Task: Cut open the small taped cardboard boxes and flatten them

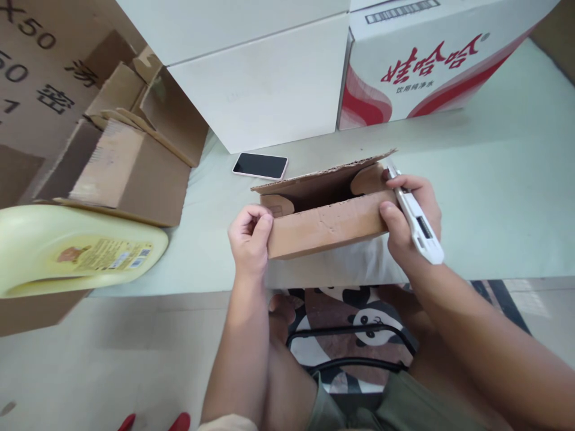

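Cardboard box point(330, 226), small & brown, sits b/w the person's two hands, just above or on the near edge of the table, long side toward the body. Can't tell from where I'm standing whether its underside touches the pale green tablecloth point(494, 203). Its top is open: far flap up w/ a ragged edge, rounded end flaps showing inside, interior dark.

Left hand point(251, 239) has the box's left end pinched tight, thumb on the near face, fingers curled. Right hand point(401, 232) is doing double duty — thumb pressed to the box's right end, w/ a white utility knife point(421, 228) held in the same grip, tip pointing away from the body.

Phone point(260, 166) lies screen-up & dark, just beyond the box's left end. Behind that, a plain white carton point(260, 90) stands beside a white-and-red carton point(431, 72) w/ red characters. Over on the left side: yellow bottle point(85, 251) on its side, label showing, in front of an open brown carton point(155, 173). Below the table, panda-print mat point(332, 311) + black metal bars point(354, 362) b/w the person's legs.
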A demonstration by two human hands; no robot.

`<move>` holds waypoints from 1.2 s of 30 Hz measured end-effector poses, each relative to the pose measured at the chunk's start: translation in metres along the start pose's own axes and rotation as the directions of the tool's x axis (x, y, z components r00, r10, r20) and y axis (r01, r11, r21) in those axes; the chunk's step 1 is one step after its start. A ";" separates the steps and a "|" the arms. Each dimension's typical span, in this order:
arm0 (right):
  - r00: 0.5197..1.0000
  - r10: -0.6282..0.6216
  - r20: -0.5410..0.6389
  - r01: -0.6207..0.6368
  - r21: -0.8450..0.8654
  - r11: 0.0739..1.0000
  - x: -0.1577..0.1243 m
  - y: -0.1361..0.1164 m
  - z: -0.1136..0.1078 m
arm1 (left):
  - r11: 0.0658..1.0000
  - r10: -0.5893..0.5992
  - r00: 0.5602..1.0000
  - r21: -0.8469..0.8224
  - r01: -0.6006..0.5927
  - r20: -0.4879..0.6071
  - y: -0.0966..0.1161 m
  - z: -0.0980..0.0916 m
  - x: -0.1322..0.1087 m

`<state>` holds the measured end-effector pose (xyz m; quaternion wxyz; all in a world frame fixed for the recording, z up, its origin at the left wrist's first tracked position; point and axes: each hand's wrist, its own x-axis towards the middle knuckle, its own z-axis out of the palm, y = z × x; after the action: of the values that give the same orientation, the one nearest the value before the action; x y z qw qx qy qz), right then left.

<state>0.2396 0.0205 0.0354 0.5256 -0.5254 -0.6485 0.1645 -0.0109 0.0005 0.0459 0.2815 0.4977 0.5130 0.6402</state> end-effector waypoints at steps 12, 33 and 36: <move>1.000 0.013 -0.012 -0.013 -0.002 1.000 0.001 -0.003 0.000 | 0.997 -0.040 0.999 -0.062 0.039 -0.010 0.000 0.001 0.000; 1.000 0.015 0.002 -0.015 0.013 1.000 0.001 -0.003 -0.001 | 0.996 -0.027 0.999 -0.081 0.030 0.039 0.003 0.000 0.002; 1.000 0.000 -0.003 0.000 0.016 1.000 0.001 -0.003 -0.001 | 0.994 -0.025 0.999 -0.104 0.029 0.044 0.002 -0.001 0.002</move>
<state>0.2389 0.0201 0.0382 0.5306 -0.5214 -0.6466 0.1690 -0.0121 0.0010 0.0483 0.3269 0.4889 0.4793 0.6515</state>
